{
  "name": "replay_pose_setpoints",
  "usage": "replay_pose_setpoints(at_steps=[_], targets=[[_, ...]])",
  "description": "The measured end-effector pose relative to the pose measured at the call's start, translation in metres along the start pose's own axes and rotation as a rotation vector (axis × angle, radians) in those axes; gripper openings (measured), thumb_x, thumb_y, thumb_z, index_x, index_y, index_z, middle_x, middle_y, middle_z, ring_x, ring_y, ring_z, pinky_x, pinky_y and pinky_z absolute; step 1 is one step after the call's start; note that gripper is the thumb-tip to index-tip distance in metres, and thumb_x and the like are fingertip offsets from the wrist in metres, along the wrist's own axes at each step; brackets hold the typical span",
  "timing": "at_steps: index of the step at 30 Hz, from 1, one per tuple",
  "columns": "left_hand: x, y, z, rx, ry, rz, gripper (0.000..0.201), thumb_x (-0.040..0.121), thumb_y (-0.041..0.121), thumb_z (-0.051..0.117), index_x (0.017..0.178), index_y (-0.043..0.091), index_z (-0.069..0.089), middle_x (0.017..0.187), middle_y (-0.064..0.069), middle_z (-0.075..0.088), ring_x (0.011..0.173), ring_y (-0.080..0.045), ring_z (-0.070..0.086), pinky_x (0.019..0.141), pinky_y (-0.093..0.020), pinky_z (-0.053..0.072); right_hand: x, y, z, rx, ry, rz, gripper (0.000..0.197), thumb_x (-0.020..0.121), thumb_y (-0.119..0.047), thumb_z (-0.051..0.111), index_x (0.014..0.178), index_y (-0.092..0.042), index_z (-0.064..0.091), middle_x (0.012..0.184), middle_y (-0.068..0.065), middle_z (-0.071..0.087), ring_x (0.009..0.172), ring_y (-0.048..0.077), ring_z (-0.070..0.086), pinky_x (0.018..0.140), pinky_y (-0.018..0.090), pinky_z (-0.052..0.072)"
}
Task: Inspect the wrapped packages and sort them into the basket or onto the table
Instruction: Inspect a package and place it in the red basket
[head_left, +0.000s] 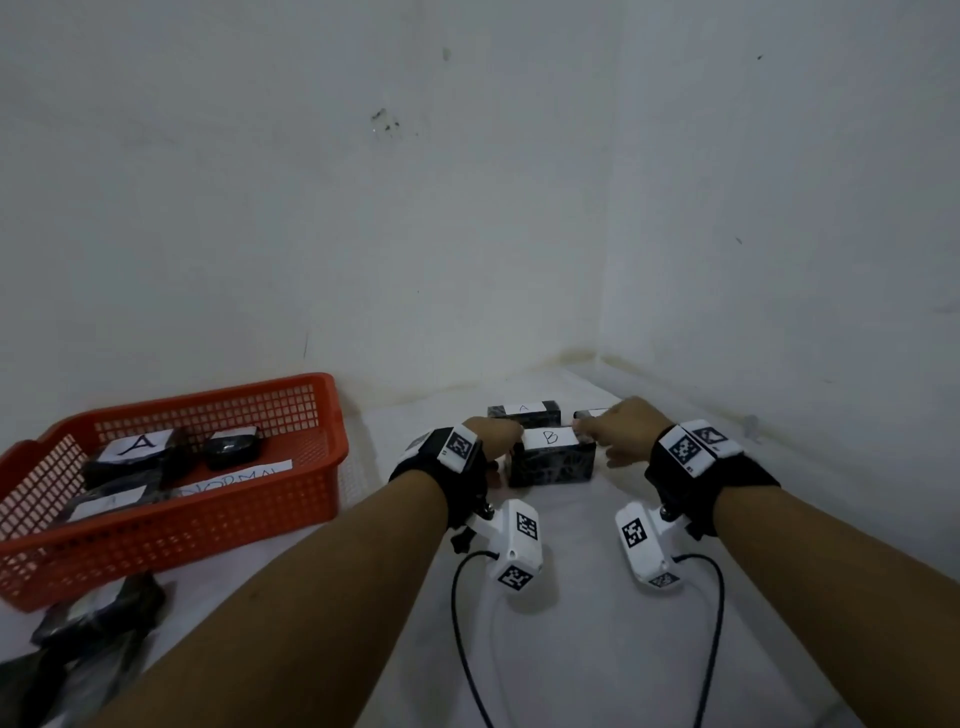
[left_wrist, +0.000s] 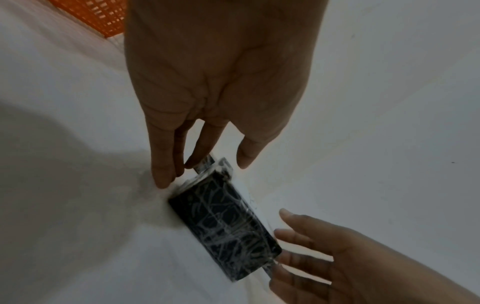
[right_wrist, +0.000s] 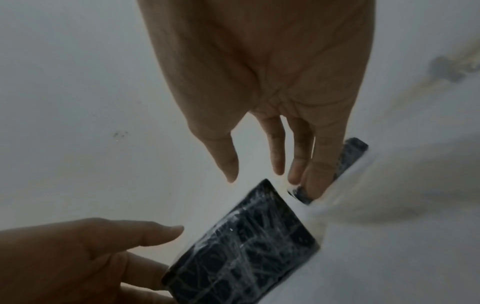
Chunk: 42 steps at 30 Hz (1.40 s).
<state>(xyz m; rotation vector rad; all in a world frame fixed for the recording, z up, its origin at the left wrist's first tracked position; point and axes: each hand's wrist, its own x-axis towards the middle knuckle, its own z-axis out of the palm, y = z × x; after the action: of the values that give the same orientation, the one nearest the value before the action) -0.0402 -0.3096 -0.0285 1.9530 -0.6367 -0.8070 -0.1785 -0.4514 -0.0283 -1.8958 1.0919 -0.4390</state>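
Observation:
A black wrapped package labelled B (head_left: 550, 460) stands on the white table (head_left: 576, 654), seen also in the left wrist view (left_wrist: 226, 226) and right wrist view (right_wrist: 241, 248). My left hand (head_left: 511, 434) is at its left end, fingers straight, with the fingertips (left_wrist: 163, 176) down beside the package's corner. My right hand (head_left: 584, 428) is at its right end, fingers straight and spread (right_wrist: 314, 181). Neither hand is curled round it. Behind it stands a package labelled A (head_left: 524, 413). A third package (head_left: 589, 414) is partly hidden by my right hand.
A red basket (head_left: 218, 402) at the left holds several black packages, one labelled A (head_left: 137, 447), and a paper slip reading NORMAL. More black wrapped packages (head_left: 98, 618) lie on the table in front of the basket. White walls meet in a corner close behind and to the right.

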Motion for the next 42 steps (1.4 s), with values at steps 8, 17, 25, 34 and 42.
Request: replay_pose_setpoints(at_steps=[8,17,25,34,42], targets=[[-0.055,0.003,-0.064,0.321,0.032,0.108,0.035,0.097,0.030,0.067,0.086,-0.002,0.065,0.106,-0.020,0.071,0.085,-0.033,0.067,0.092,-0.044,0.061,-0.069,-0.063,-0.003,-0.066,0.173,-0.398,0.037,0.091,-0.039,0.076,0.120,-0.017,0.067,0.099,-0.002,0.068,0.092,0.016,0.068,0.070,0.027,0.045],[-0.175,-0.041,-0.183,0.820,0.187,0.265,0.037,0.096,0.047,0.062,0.095,0.015,0.079,0.088,0.002,0.074,0.078,-0.016,0.066,0.069,-0.028,0.051,-0.162,-0.130,0.085,-0.169,-0.127,-0.638,0.072,0.086,-0.054,0.076,0.150,-0.030,0.051,0.145,-0.005,0.060,0.129,0.017,0.057,0.106,0.037,0.049],[-0.240,-0.119,-0.275,0.896,0.250,0.084,0.026,0.093,0.043,0.068,0.094,0.019,0.079,0.083,0.002,0.076,0.076,-0.014,0.070,0.064,-0.025,0.048,-0.236,-0.159,0.183,-0.160,-0.523,-0.756,0.056,0.086,-0.035,0.083,0.136,-0.031,0.058,0.113,-0.019,0.066,0.098,-0.003,0.064,0.091,0.019,0.053],[-0.239,-0.178,-0.302,0.880,0.302,0.029,0.036,0.093,0.037,0.069,0.122,0.016,0.073,0.119,-0.003,0.073,0.109,-0.020,0.067,0.095,-0.035,0.056,-0.227,-0.167,0.279,-0.484,-0.657,-0.779,0.058,0.090,-0.020,0.076,0.144,-0.022,0.056,0.146,0.000,0.060,0.134,0.020,0.057,0.108,0.033,0.048],[-0.201,-0.200,-0.294,0.803,0.213,0.036,0.026,0.094,0.031,0.067,0.113,0.015,0.068,0.103,-0.003,0.072,0.092,-0.021,0.069,0.076,-0.025,0.056,-0.202,-0.168,0.323,-0.550,-0.582,-0.685,0.040,0.088,-0.019,0.076,0.127,-0.017,0.069,0.127,0.004,0.070,0.117,0.025,0.066,0.103,0.039,0.054]])
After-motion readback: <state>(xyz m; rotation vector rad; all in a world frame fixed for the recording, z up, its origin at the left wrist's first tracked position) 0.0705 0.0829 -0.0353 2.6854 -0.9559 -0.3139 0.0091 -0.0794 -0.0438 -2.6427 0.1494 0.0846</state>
